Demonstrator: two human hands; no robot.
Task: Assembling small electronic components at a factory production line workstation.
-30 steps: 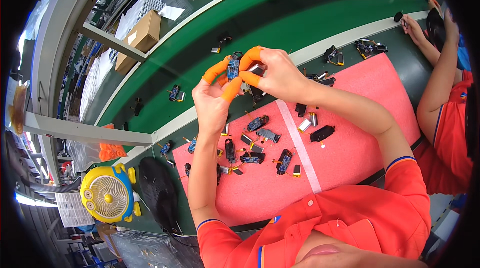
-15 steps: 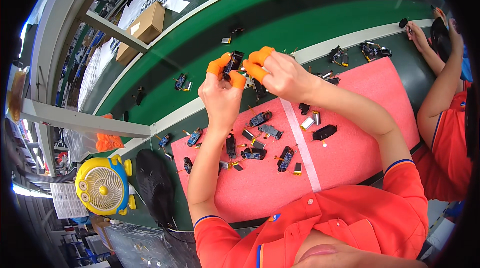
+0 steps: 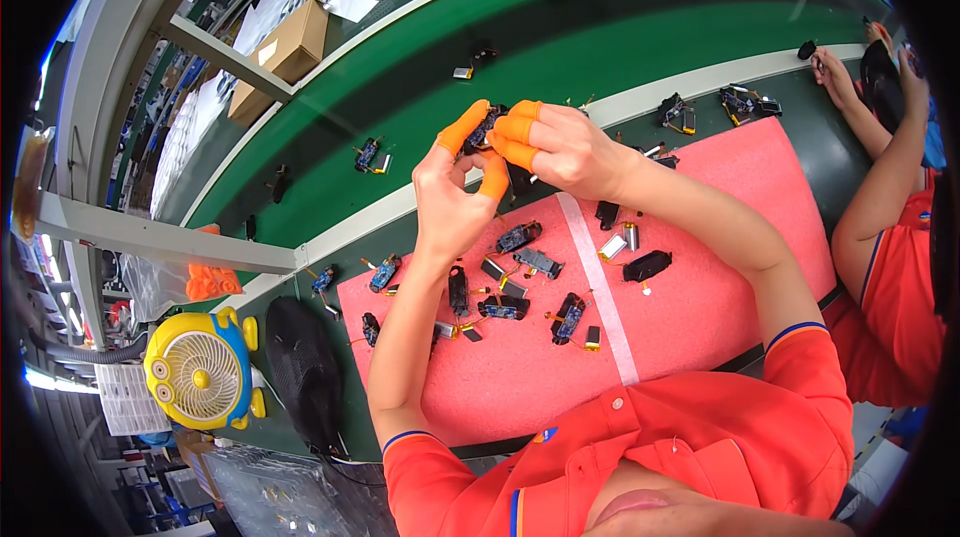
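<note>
Left hand (image 3: 452, 199) and right hand (image 3: 562, 149), both wearing orange finger cots, pinch a small dark circuit module (image 3: 484, 127) between their fingertips, raised above the far edge of the pink mat (image 3: 700, 307) on the tabletop (image 3: 820, 152). The module's long axis appears to run diagonally, its upper end toward the green conveyor belt (image 3: 600, 27). Judged risk: the fingertip-only grip may slip, dropping the module among the loose parts (image 3: 520, 282) below; trailing wires might snag.

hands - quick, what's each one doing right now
Left hand: closed, pinching the small circuit board with orange-capped fingertips.
Right hand: closed on the same small circuit board from the other side.
</note>
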